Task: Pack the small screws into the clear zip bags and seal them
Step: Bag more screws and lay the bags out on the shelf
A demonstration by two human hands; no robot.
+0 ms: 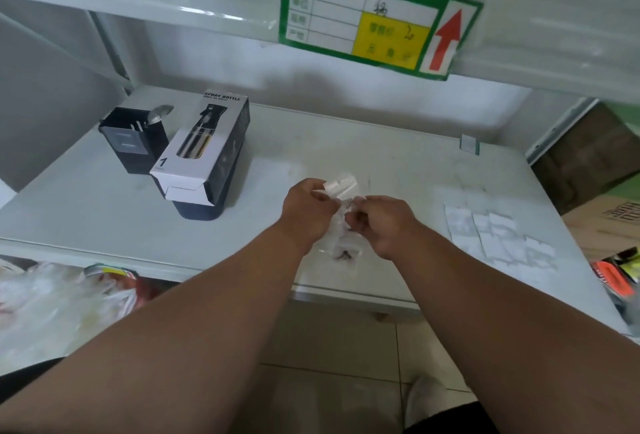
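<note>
Both hands meet above the tabletop (381, 163): left hand (306, 208) and right hand (382, 225) each pinch the top of one clear zip bag (341, 222), which hangs between them with small screws (344, 255) at its bottom. A partly pressed strip would likely let screws spill. Forearms reach forward, converging, fingers curled inward. Flat bags (498, 239) lie to the right.

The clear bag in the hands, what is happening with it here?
A person holds a clear zip bag above a white shelf. The left hand and the right hand pinch it near its top, as if closing it, though the strip is blurred. A few small dark screws lie at the bottom of the bag. More flat bags lie on the shelf to the right, a spray bottle box to the left.
</note>
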